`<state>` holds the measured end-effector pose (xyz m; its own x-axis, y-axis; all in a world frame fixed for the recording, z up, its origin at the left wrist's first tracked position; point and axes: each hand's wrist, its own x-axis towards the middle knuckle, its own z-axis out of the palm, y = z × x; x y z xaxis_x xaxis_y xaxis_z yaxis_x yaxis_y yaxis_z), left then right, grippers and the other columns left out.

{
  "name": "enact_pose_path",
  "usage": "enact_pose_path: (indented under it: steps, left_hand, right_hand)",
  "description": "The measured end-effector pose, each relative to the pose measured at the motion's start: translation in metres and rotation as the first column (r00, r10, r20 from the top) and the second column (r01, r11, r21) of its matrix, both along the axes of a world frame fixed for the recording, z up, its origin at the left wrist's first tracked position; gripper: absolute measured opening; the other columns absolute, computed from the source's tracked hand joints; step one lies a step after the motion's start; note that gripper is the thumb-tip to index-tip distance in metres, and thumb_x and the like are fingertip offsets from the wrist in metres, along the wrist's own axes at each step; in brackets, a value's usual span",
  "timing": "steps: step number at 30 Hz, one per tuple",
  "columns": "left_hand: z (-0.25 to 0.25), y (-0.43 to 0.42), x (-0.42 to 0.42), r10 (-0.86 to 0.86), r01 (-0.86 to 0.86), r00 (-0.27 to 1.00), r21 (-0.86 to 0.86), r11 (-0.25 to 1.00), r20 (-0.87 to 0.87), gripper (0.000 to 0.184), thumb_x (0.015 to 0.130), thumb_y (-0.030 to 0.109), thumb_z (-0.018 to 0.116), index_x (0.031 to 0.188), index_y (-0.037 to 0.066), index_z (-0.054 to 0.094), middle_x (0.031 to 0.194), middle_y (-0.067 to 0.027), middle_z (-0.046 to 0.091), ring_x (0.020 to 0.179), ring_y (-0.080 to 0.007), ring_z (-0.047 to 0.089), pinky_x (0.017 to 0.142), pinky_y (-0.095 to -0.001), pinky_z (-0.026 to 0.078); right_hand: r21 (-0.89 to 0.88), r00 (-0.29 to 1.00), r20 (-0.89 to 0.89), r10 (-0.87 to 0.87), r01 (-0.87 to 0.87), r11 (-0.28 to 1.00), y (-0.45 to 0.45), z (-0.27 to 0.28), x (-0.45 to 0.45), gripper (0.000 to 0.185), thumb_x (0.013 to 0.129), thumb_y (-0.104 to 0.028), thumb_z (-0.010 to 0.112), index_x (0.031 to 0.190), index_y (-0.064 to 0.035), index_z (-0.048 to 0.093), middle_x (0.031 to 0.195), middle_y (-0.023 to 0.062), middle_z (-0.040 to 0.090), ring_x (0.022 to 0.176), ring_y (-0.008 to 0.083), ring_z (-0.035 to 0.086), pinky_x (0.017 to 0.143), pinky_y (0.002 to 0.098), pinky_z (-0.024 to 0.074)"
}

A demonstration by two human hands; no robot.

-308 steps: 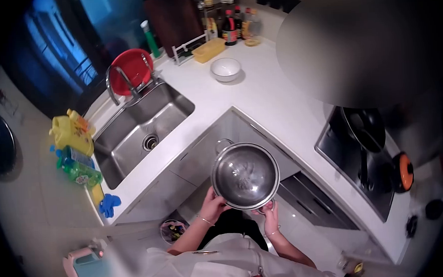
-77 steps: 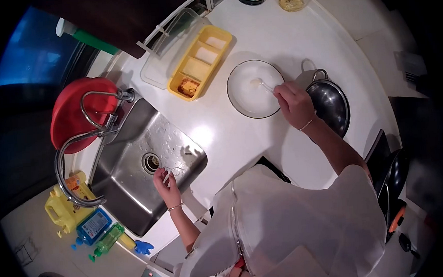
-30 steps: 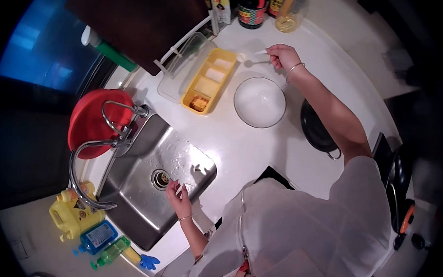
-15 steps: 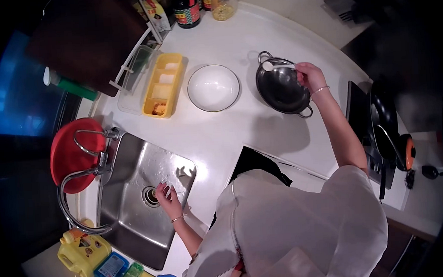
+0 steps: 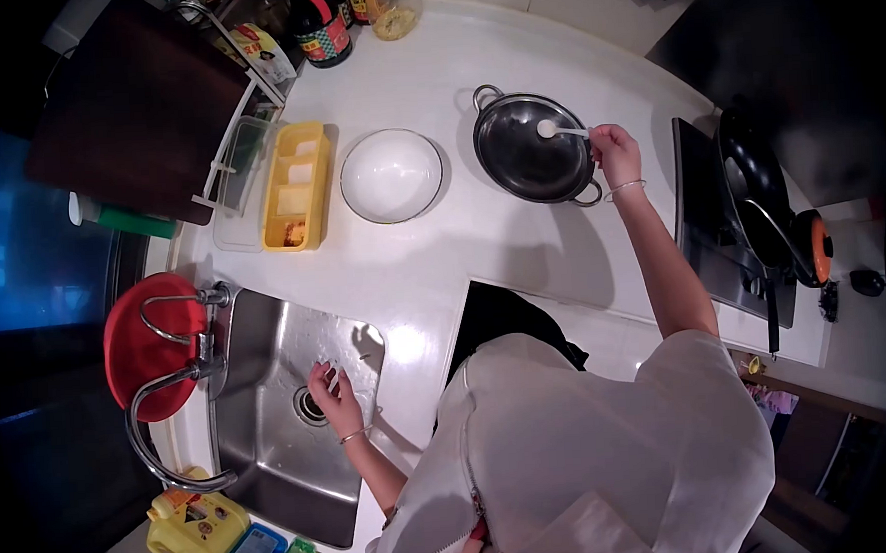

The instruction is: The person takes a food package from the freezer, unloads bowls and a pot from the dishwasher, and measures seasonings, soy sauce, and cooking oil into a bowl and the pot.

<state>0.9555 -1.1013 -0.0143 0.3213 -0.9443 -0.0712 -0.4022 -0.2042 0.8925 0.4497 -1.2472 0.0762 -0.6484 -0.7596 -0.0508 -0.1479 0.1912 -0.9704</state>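
A small white spoon is held above an open, shiny metal pot with two loop handles, on the tabletop. Nearby sit a round white bowl and an open yellow box with divided compartments.

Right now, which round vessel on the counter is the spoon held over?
The two-handled metal pot, beneath the spoon in the right hand. The white bowl has no handles and no spoon over it.

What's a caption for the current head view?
Right hand holds a white spoon over a two-handled pot; left hand above the steel sink.
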Motion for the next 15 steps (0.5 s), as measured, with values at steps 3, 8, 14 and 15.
enact_pose_path:
  steps: [3,8,14,15]
  left_hand:
    - [0.000,0.004,0.001,-0.001,0.001,1.000,0.001,1.000,0.004,0.026,0.080,0.005,0.055,0.105,0.006,0.047,0.121,-0.0094,0.039,0.091,-0.0180,0.051,0.072,-0.0274,0.045]
    - [-0.003,0.006,0.000,-0.005,0.005,1.000,0.005,1.000,-0.010,0.026,0.080,0.005,0.055,0.104,0.006,0.047,0.121,-0.0093,0.039,0.091,-0.0180,0.051,0.072,-0.0274,0.045]
    - [-0.002,0.005,0.001,0.003,-0.003,1.000,0.006,1.000,-0.002,0.026,0.080,0.005,0.055,0.105,0.007,0.047,0.122,-0.0092,0.038,0.091,-0.0179,0.051,0.072,-0.0270,0.045]
    - [-0.003,0.005,0.001,0.000,0.000,1.000,0.012,1.000,0.005,0.026,0.080,0.006,0.055,0.105,0.007,0.047,0.121,-0.0090,0.038,0.091,-0.0180,0.051,0.072,-0.0270,0.045]
  right_hand:
    - [-0.031,0.999,-0.037,-0.007,0.006,1.000,-0.001,-0.004,0.001,0.007,0.077,-0.008,0.055,0.076,-0.0014,0.057,0.060,-0.0007,0.051,0.054,0.0061,0.044,0.049,0.0203,0.0364]
    - [-0.060,0.980,-0.201,0.002,-0.014,0.998,-0.005,-0.028,-0.001,0.008,0.078,-0.009,0.054,0.077,-0.0011,0.057,0.060,-0.0014,0.052,0.054,0.0059,0.044,0.051,0.0202,0.0380]
    - [0.015,0.995,-0.083,-0.063,0.065,0.998,-0.005,-0.022,0.001,0.008,0.077,-0.009,0.055,0.076,-0.0014,0.057,0.059,-0.0004,0.052,0.052,0.0073,0.045,0.049,0.0215,0.0380]
    - [0.045,0.997,0.036,-0.072,0.070,0.997,-0.005,-0.016,0.001,0.008,0.077,-0.009,0.056,0.075,-0.0016,0.057,0.058,-0.0001,0.051,0.051,0.0078,0.045,0.047,0.0218,0.0373]
